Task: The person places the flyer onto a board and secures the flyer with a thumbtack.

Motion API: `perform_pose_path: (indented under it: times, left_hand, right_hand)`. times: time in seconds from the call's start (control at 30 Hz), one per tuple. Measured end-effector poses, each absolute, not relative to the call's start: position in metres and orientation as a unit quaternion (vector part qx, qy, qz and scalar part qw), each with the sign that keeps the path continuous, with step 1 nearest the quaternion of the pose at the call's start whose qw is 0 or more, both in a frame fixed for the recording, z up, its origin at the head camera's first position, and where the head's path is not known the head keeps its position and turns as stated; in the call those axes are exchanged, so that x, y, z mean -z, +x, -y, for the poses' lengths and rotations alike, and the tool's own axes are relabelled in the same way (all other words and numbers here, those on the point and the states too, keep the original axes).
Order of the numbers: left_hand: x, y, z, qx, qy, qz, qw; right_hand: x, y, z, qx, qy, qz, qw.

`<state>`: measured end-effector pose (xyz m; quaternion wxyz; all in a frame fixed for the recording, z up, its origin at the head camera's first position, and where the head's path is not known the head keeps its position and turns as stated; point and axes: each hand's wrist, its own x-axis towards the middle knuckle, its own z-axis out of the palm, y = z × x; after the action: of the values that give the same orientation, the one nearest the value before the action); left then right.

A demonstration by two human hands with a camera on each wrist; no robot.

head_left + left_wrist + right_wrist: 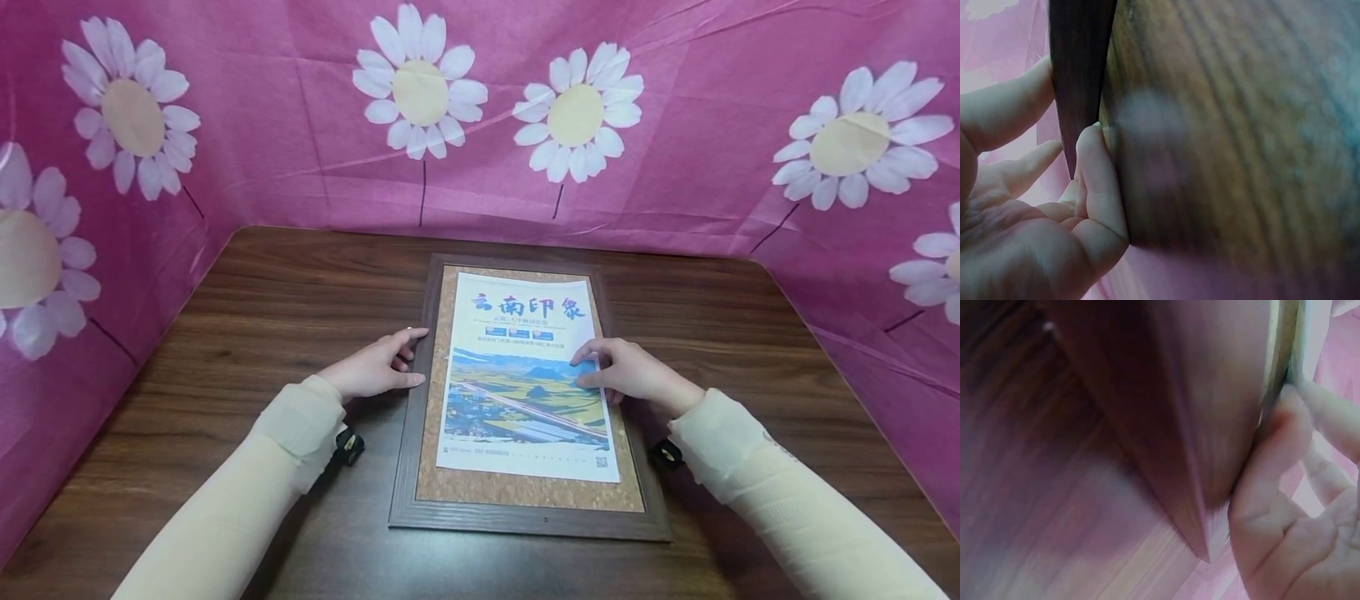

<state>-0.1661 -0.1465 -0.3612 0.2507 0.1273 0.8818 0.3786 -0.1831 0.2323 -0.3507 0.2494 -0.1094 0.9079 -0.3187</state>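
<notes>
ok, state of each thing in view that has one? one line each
Framed corkboard: flat on the table, cork side up
Printed sheet: face up on the board, inside the frame
Left grip: touching the board's left edge
Right grip: on the sheet's right side; pinching or not, can't tell
Pink cloth: hanging, creased

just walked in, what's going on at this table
A person's left hand touches the left edge of a brown frame on a wood-grain table. The right hand touches a printed poster near the poster's right edge. The poster lies on the frame's cork panel, with cork showing around it.
</notes>
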Motion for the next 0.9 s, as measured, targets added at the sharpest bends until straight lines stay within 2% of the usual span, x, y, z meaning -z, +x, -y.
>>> perform_pose_path:
  times: [0.47, 0.7, 0.9]
  left_hand:
    - [0.362, -0.167, 0.151, -0.408, 0.111, -0.870, 0.254]
    - [0.359, -0.170, 0.157, -0.472, 0.107, -0.837, 0.254]
    - [0.350, -0.175, 0.163, -0.460, 0.104, -0.841, 0.267]
  right_hand:
    - [0.347, -0.183, -0.244, 0.325, -0.113, -0.911, 0.227]
    - [0.348, -0.184, -0.256, 0.380, -0.080, -0.903, 0.186]
    - [0.346, -0.189, -0.272, 0.435, -0.043, -0.883, 0.172]
